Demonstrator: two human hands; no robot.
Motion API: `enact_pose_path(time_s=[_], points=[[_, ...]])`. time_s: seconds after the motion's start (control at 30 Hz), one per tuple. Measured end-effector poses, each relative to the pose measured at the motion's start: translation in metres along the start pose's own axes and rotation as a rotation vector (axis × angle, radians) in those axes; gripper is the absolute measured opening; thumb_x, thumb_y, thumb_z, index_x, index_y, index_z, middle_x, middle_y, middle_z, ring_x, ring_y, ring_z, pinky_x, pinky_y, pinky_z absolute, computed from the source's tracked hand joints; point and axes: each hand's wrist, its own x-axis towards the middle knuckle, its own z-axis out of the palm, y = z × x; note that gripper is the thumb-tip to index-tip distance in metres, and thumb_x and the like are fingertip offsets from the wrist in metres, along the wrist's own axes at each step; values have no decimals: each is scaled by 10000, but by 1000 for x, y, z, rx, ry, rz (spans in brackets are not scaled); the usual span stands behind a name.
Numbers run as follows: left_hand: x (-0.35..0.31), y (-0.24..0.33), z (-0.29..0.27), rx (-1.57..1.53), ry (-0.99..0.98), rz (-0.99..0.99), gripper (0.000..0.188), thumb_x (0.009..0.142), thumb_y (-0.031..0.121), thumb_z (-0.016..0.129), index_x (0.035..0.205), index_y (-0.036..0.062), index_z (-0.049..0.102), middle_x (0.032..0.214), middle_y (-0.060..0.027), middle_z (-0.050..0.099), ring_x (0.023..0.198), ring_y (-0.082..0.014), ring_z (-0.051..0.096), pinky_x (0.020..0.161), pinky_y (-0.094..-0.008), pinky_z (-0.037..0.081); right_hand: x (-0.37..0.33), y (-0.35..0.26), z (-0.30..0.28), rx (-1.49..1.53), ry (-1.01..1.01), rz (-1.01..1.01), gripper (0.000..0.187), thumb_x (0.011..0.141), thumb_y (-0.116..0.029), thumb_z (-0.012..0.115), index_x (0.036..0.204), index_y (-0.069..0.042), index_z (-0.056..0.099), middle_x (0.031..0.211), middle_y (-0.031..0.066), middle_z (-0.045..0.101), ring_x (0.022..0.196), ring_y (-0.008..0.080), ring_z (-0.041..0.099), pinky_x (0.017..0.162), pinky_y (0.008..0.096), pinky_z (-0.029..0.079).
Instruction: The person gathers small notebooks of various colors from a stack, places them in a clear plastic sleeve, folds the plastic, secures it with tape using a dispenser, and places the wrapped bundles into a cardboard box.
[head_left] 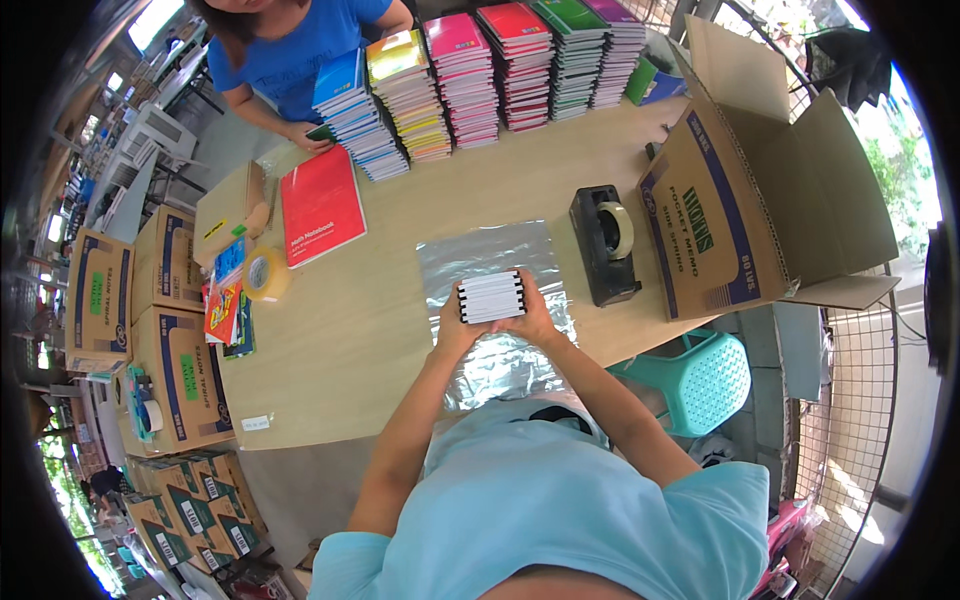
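A compact stack of small notebooks stands between my hands, white page edges up, with black bits showing along both short sides. My left hand is closed on its left side, and my right hand grips the right side. Beneath them a shiny silver plastic sheet lies on the table, reaching toward my body. Just right of the sheet sits a black tape dispenser with a roll of clear tape.
Tall piles of coloured notebooks line the table's far edge. A person in a blue shirt is beyond them. A red notebook and tape roll lie left. An open carton stands right, above a turquoise stool.
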Motion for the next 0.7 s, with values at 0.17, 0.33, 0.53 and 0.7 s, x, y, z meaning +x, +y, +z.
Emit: enact_pose_path(time_s=[0.17,0.33,0.53,0.7], points=[[-1,4,0,-12,-7,-74,705,619,180,904,1162,46,474,1023,-127,689,953,-260,692,822,-348,546,1,-5,-5,33,-36,7,1106,449,-430,956,1334,-76,394,1188,122,582,1102,273,603,930,380,507],[-1,15,-3,-10,4,-37,675,627,182,899,1150,54,491,1033,-123,688,974,-262,686,836,-355,545,1,-14,-7,37,-53,26,1088,474,-440,948,1329,-61,392,1182,125,581,1099,257,598,932,374,503],[-4,16,-5,-107,-2,-121,742,601,185,912,1197,52,490,1085,-133,659,1030,-271,654,890,-366,522,3,-16,-7,-54,-64,-35,1090,482,-454,939,1325,-50,378,1160,125,593,1077,254,607,923,370,508],[-20,38,-20,47,149,156,838,634,197,893,1327,42,446,1312,-178,451,1208,-340,486,983,-418,456,6,-19,-9,-78,-62,13,1074,477,-436,945,1305,-48,383,1145,134,614,1071,267,624,909,375,514]])
